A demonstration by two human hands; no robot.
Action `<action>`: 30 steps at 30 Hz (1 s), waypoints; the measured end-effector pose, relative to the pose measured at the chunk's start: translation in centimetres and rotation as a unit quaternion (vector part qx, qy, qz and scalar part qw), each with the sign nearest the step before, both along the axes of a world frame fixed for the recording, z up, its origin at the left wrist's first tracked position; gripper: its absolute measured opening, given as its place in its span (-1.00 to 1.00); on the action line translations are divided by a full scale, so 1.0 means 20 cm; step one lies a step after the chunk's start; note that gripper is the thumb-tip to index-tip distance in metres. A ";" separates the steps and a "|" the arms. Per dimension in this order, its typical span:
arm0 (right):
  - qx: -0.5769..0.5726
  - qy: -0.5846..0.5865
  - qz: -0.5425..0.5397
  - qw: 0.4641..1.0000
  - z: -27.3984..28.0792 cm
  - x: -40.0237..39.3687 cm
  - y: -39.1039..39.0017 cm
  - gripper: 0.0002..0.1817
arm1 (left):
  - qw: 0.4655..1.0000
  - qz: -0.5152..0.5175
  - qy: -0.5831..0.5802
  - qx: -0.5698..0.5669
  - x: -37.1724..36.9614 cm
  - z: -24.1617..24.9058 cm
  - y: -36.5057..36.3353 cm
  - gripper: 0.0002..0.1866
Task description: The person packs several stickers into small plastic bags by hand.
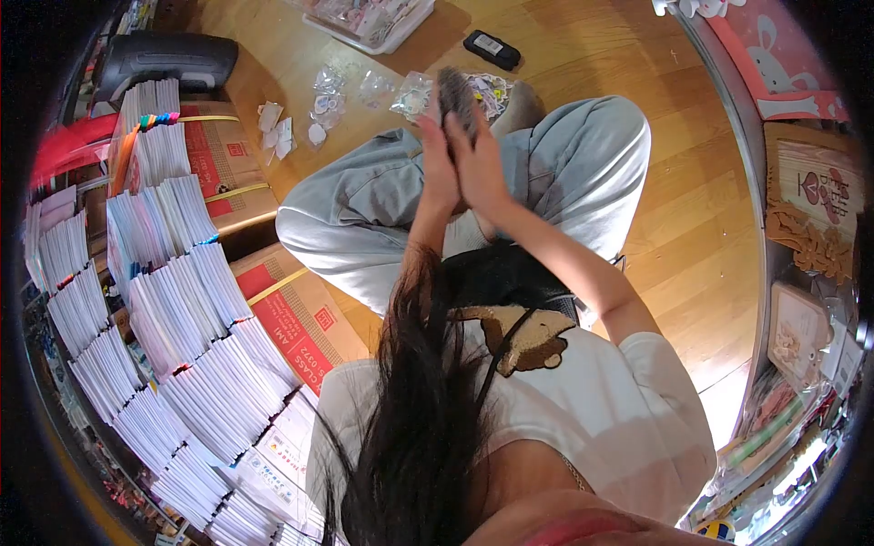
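A dark grey, rough-textured oblong item point(457, 102) is held upright between my two palms, above my crossed legs. My left hand point(439, 168) presses on it from the left, fingers together and pointing forward. From the other side my right hand point(481, 171) closes against it, the two wrists nearly touching. Its exact kind does not show. Just beyond the hands on the floor lie a small clear bag of white pieces point(413, 95) and a pile of small colourful pieces point(492, 91), partly hidden by the hands and the item.
A white plastic tray point(399, 41) of small packets stands ahead, near a black object with a white label point(492, 49). More clear packets point(329, 102) and white paper pieces point(275, 129) lie front left. Stacked booklets point(205, 300) and cardboard boxes point(296, 305) line my left; shelves point(760, 227) my right.
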State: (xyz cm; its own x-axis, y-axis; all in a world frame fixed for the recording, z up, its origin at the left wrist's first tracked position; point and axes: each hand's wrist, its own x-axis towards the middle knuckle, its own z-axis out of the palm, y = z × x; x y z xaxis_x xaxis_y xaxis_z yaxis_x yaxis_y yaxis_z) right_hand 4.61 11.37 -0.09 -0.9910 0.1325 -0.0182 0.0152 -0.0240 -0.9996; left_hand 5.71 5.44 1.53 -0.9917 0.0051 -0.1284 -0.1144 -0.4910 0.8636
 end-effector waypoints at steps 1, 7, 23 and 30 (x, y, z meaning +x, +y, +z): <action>0.006 0.060 0.004 0.998 0.02 0.03 -0.01 -0.53 | 1.000 0.000 -0.010 0.014 0.00 0.01 -0.02 -0.19; 0.201 0.313 0.076 0.925 0.07 -0.18 0.11 -0.69 | 0.995 0.054 -0.025 0.079 0.04 0.01 0.03 -0.29; 0.239 0.253 0.087 0.933 0.04 -0.12 0.05 -0.57 | 0.996 0.063 -0.027 0.058 0.04 0.06 0.00 -0.28; -0.039 -0.111 0.057 0.991 0.08 -0.19 0.04 -0.54 | 0.998 0.064 0.004 0.003 0.02 0.00 -0.01 -0.28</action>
State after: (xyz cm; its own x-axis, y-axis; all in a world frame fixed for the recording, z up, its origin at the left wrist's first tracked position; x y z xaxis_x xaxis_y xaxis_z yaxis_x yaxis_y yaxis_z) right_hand 0.87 12.11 1.47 -0.9698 0.0086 -0.2437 0.2421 -0.0855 -0.9665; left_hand 6.06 5.28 1.59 -0.9851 -0.1211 -0.1217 -0.0443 -0.5056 0.8616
